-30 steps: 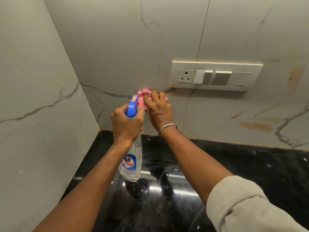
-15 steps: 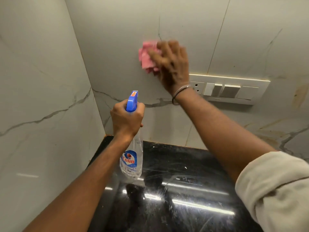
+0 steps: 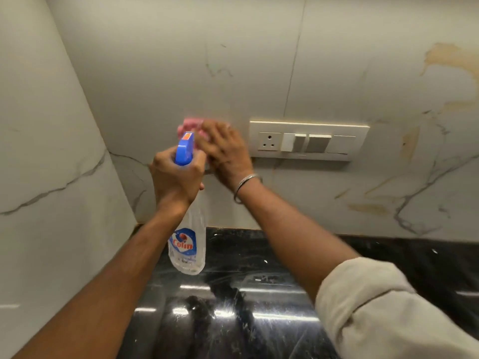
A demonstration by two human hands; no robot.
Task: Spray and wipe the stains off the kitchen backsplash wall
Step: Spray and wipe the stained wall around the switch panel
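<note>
The pale marble backsplash wall (image 3: 259, 73) fills the upper view. My right hand (image 3: 225, 154) presses a pink cloth (image 3: 190, 125) flat against it, just left of the switch plate; the hand is motion-blurred and most of the cloth is hidden behind it and the bottle. My left hand (image 3: 176, 177) grips the neck of a clear spray bottle (image 3: 188, 244) with a blue trigger head (image 3: 184, 149), held upright in front of the wall. Brown stains (image 3: 451, 58) mark the wall at the upper right, and more stains (image 3: 368, 208) lie low on the right.
A cream switch plate (image 3: 308, 141) with a socket and rocker switches sits on the wall right of my right hand. A glossy black countertop (image 3: 259, 294) runs below. A marble side wall (image 3: 46, 177) closes the left, meeting the backsplash in a corner.
My right hand swept the cloth up the wall, then back down to beside the switch plate. My left hand kept hold of the bottle; the view shifted.
</note>
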